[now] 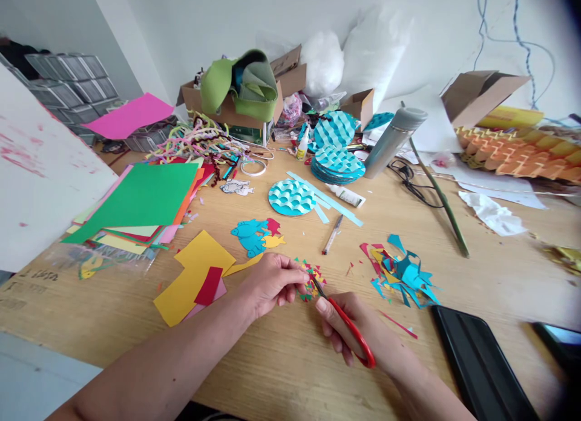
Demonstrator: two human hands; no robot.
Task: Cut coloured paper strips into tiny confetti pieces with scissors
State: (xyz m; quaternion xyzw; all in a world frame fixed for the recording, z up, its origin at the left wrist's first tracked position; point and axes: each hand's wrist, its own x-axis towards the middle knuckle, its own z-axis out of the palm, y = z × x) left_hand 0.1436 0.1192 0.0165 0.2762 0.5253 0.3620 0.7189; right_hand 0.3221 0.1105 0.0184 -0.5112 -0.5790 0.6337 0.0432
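My right hand [347, 327] is closed around the red handles of a pair of scissors [351, 331], whose blades point up and left. The blade tips meet the fingertips of my left hand [279, 282]. That hand is pinched over something too small to make out. Beneath the blades lies a pile of tiny red, green and yellow paper bits [307, 293]. Just beyond my left hand are blue paper fish [249, 234], a yellow fish [273, 241] and a red one [273, 226]. Yellow paper [175, 294] with a red piece [209, 286] lies left of my left hand.
Coloured sheets [136, 197] are stacked at the left. A blue disc [291, 197], pen [333, 234] and glue bottle [348, 195] lie ahead. Paper scraps [408, 274] and a black phone [479, 360] are at the right. A grey flask [393, 143] stands farther back.
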